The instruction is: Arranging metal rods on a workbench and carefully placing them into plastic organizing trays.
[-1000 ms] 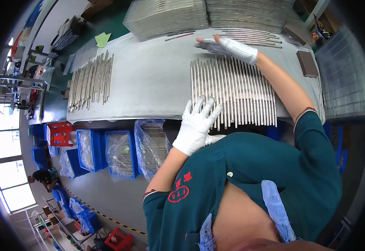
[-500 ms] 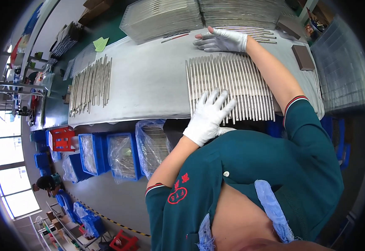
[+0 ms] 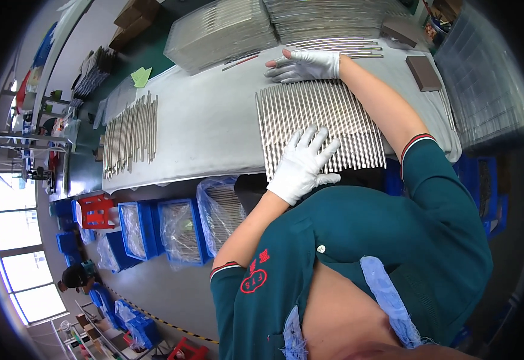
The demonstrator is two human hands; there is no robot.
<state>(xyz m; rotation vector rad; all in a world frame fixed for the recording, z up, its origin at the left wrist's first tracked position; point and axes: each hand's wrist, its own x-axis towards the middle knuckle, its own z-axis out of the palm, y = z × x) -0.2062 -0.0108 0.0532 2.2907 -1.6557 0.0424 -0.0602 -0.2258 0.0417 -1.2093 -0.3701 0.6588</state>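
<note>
a long table (image 3: 214, 129) with a pale grey cover carries everything — a flat row of metal rods (image 3: 319, 129) lying side by side near its front edge, and a second, looser batch of rods (image 3: 131, 135) well apart from it along the table. toward the far edge sit stacks of clear trays (image 3: 223, 30), a few loose rods (image 3: 340, 45), a small brown block (image 3: 424, 73) and a green paper scrap (image 3: 141, 76).

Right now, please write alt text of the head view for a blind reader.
Two white-gloved hands, left hand and right hand, lie flat on a row of metal rods on a grey table. Blue bins stand below.
</note>
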